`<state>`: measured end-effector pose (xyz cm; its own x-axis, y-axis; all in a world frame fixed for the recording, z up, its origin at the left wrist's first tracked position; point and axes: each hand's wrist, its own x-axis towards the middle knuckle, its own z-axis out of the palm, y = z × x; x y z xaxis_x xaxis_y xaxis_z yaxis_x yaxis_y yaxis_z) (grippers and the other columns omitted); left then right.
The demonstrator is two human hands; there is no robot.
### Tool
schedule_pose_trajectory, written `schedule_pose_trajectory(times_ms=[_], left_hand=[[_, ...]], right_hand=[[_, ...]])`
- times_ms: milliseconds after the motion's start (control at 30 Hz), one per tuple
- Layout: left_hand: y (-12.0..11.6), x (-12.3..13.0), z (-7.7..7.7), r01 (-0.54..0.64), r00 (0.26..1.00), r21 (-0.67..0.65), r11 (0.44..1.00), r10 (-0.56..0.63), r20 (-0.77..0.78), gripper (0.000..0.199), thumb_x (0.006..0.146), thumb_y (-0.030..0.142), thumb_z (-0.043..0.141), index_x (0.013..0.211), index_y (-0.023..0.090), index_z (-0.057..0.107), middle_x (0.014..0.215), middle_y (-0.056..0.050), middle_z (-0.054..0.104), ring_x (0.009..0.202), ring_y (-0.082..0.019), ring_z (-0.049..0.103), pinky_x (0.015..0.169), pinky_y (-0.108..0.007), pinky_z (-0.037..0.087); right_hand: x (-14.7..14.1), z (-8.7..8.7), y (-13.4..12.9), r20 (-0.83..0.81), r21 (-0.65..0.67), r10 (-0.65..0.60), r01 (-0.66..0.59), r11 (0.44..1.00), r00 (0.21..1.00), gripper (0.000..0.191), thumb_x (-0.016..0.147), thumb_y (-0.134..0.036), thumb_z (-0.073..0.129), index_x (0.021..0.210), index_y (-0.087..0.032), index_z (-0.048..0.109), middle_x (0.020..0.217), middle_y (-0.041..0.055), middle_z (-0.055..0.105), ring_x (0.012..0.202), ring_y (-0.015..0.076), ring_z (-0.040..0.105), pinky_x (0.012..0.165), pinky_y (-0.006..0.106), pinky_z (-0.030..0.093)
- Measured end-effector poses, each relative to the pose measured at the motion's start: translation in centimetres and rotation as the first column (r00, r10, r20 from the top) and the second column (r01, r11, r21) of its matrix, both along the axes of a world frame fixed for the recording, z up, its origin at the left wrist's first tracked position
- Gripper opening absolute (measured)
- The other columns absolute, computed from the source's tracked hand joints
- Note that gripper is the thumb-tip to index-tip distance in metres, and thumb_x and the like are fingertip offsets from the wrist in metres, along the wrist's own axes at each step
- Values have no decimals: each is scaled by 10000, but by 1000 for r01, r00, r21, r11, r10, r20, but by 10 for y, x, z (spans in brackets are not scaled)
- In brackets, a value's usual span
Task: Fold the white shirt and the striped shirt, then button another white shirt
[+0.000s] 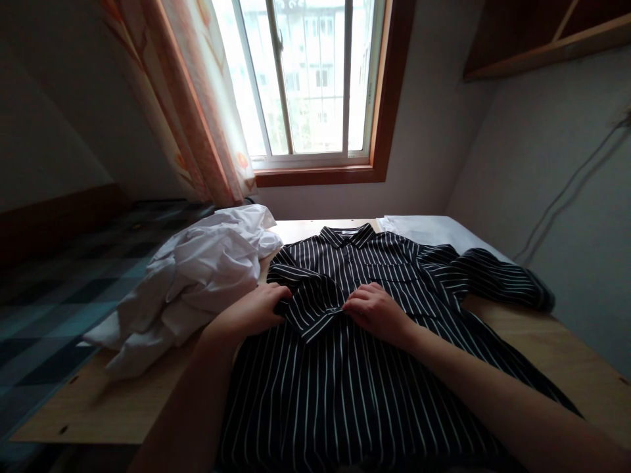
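Observation:
A black shirt with white stripes (335,387) lies front side up, its collar (348,235) toward the window. The left sleeve in view (313,299) is folded inward across the chest. My left hand (269,303) has its fingers closed on the outer edge of that sleeve, near the fold. At the cuff end, my right hand (372,307) pinches the sleeve's edge between thumb and fingers. The shirt's other sleeve (503,276) stretches out to the right, a bit rumpled. The shirt's lower part runs out of view at the bottom.
A crumpled white cloth (207,263) is heaped left of the shirt on the wooden board (113,407). Flat white material (428,230) lies at the back right. A checked bed cover (64,309) is at left; a curtain (197,98) hangs beside the window (315,85). A cable (566,184) runs along the right wall.

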<state>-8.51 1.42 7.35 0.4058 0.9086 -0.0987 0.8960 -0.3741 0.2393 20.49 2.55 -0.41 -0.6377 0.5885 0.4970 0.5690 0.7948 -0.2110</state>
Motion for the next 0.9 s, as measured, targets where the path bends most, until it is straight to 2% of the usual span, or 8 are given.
schedule_pose_trajectory(times_ms=[200,300,433,567,700,800,900], left_hand=[[8,-2,-8,-54,986,136,989,74,-146,234,702,64,537,870,195,634,978,-62,677,925,-222,622,836,-319,466],[11,-5,-10,-99,979,148,984,123,-161,198,719,65,517,814,202,623,916,-50,689,861,-214,631,787,-311,457],[11,-6,-9,-103,978,152,983,128,-165,159,722,99,527,772,206,634,884,-44,701,832,-211,632,756,-300,445],[7,-3,-1,-128,967,114,985,150,-207,159,688,104,543,719,208,659,832,-36,708,802,-211,633,721,-294,439],[5,1,7,-153,956,13,988,152,-251,186,689,107,539,677,214,691,784,-17,715,780,-207,649,730,-286,457],[6,1,7,-140,962,16,990,140,-236,242,713,100,529,765,215,736,860,-24,734,828,-202,665,764,-273,481],[11,1,9,-165,969,208,964,198,-151,367,777,96,501,1048,190,731,1090,-63,719,983,-200,660,892,-278,481]], right_hand=[[19,1,9,-204,44,-53,63,997,978,146,912,-151,572,983,-220,679,942,29,733,889,193,643,856,380,460],[29,8,12,-249,46,-56,70,997,967,145,869,-146,594,961,-234,664,951,26,716,930,205,632,901,411,464],[43,20,12,-330,25,-64,77,997,942,159,804,-122,576,904,-234,629,975,40,680,983,222,610,934,429,464],[56,28,15,-360,-89,-107,80,993,927,121,798,-141,544,854,-224,612,1026,55,654,997,215,607,913,393,478],[60,27,19,-210,-261,-140,82,962,968,135,795,-142,515,743,-211,619,946,40,671,885,188,622,844,345,474],[56,21,20,-154,-319,-264,205,925,952,150,838,-191,510,794,-203,653,896,39,668,809,178,610,759,321,459],[48,15,19,-111,-359,-368,308,881,923,200,906,-325,518,877,-196,668,897,48,663,776,178,600,698,310,441]])
